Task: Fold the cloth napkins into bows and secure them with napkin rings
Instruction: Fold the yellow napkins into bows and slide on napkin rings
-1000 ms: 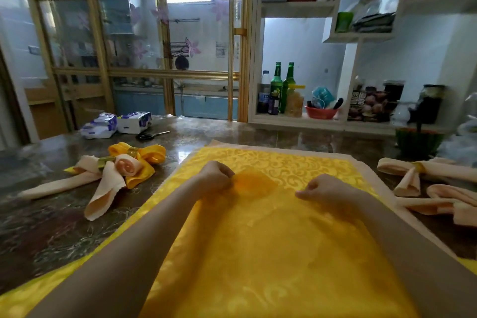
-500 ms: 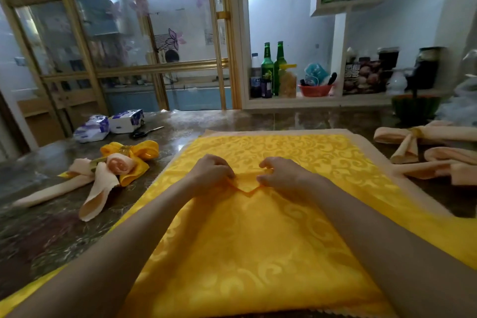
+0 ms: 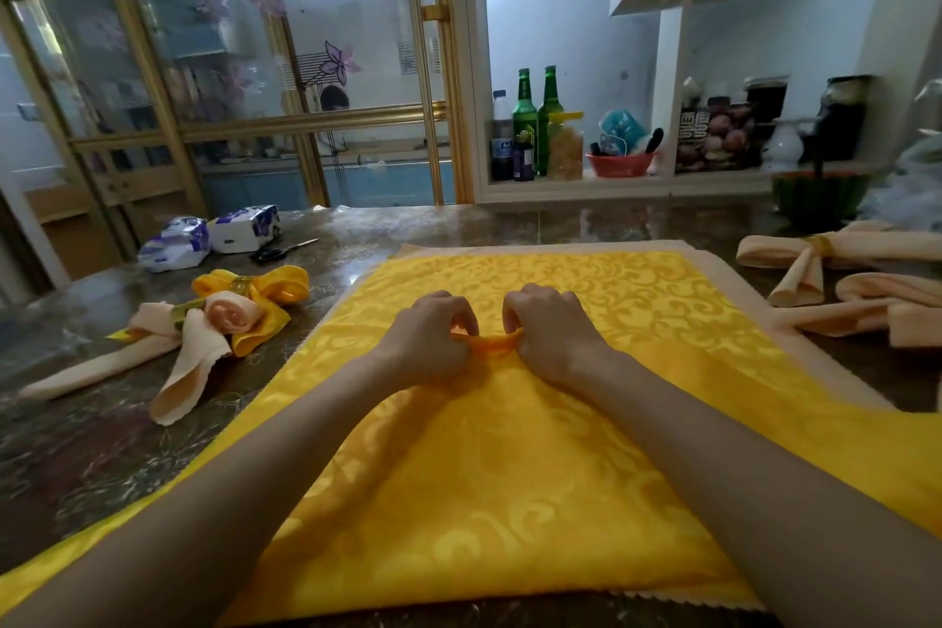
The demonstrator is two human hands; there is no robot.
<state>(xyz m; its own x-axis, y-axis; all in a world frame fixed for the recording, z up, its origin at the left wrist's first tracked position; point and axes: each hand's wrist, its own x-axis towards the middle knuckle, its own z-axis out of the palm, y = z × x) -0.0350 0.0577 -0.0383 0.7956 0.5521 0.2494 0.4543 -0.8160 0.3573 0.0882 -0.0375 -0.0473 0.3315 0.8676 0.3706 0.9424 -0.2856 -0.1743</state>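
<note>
A yellow patterned napkin (image 3: 509,464) lies spread in front of me over a peach cloth (image 3: 713,265). Its near half is folded up, and the folded tip sits at the middle. My left hand (image 3: 433,337) and my right hand (image 3: 550,332) are side by side there, both pinching that small rolled tip (image 3: 489,341) between fingers and thumbs. At the left lies a finished yellow bow (image 3: 260,293) with a gold ring (image 3: 239,284), beside a peach bow (image 3: 204,326). Two peach bows (image 3: 815,265) lie at the right.
The marble table (image 3: 102,444) carries two tissue packs (image 3: 214,240) and black scissors (image 3: 283,251) at the back left. A green basket (image 3: 815,196) stands at the back right. Behind it, shelves hold green bottles (image 3: 535,117), jars and a red bowl (image 3: 619,163).
My right hand has slid left from the napkin's right side to meet my left hand at the centre. Both hands now pinch the folded tip. The camera has tilted down.
</note>
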